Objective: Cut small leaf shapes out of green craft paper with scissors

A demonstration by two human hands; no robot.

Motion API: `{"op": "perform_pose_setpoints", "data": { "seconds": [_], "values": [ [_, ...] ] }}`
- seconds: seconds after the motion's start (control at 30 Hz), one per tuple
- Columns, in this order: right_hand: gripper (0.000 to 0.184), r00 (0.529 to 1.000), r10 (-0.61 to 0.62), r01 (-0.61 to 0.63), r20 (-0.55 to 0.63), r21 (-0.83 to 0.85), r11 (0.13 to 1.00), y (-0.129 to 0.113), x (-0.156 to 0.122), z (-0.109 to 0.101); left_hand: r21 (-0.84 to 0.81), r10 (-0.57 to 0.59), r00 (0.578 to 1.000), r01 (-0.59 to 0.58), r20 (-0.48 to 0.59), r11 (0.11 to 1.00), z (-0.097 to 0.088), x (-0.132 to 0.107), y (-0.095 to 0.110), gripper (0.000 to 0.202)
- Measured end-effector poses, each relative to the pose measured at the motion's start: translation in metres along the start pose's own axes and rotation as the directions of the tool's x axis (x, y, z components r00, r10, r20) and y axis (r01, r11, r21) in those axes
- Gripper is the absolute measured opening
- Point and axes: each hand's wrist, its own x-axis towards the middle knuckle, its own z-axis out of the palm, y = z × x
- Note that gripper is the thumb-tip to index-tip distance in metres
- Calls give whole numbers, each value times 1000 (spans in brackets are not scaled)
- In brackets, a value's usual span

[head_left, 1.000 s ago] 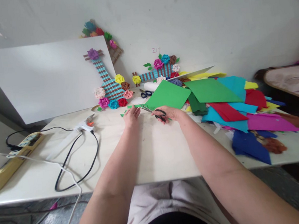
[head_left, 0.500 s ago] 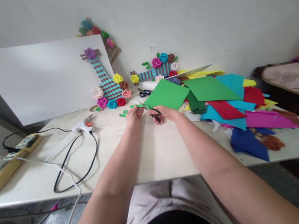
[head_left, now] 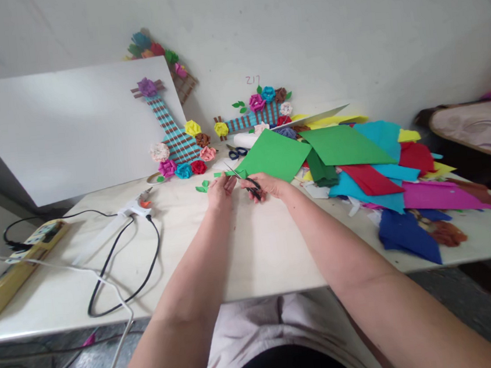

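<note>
My right hand (head_left: 267, 186) is closed around the black handles of a pair of scissors (head_left: 254, 190), whose blades point toward my left hand. My left hand (head_left: 222, 187) pinches a small green paper strip (head_left: 221, 174) beside the blades. Whether the blades touch the strip I cannot tell. Some small cut green pieces (head_left: 202, 186) lie on the table just left of my left hand. A large green sheet (head_left: 275, 154) lies right behind both hands.
On the left are a white glue gun (head_left: 136, 207), its black cord and a power strip (head_left: 21, 269). A flower-decorated paper guitar (head_left: 174, 136) leans against a white board (head_left: 69, 132). Dark-handled scissors (head_left: 237, 152) lie behind my hands. Coloured paper, including a magenta sheet (head_left: 442, 195), is heaped at right.
My right hand and the scissors have shifted very slightly to the left, and the handles look closer together. My left hand stays nearly in place on the green strip.
</note>
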Motion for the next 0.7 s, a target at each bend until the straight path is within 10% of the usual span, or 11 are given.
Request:
{"op": "perform_pose_setpoints", "data": {
  "seconds": [0.7],
  "values": [
    [28, 997, -57, 55, -42, -57, 997, -1, 3, 6, 0, 23, 1000, -23, -2, 1000, -4, 4, -1, 13]
  ]
}}
